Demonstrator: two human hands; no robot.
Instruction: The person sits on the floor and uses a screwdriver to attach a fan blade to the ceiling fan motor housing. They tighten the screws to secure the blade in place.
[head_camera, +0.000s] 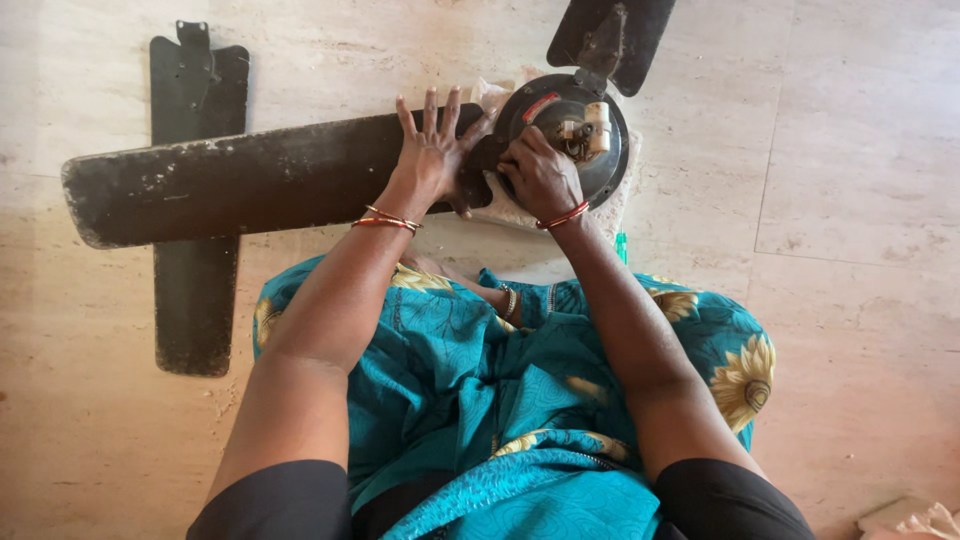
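Your left hand (432, 150) lies flat, fingers spread, on the long blade (250, 185) near its inner end. Just right of it, your right hand (540, 175) is closed at the motor's (565, 135) near-left rim; what it grips is hidden.

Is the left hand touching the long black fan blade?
Touching: the head view shows the left hand pressed flat, fingers spread, on the long black fan blade.

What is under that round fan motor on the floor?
A pale cloth shows beneath the fan motor, sticking out at its edges on the floor. The motor and the right hand cover its middle, so anything else underneath is hidden.
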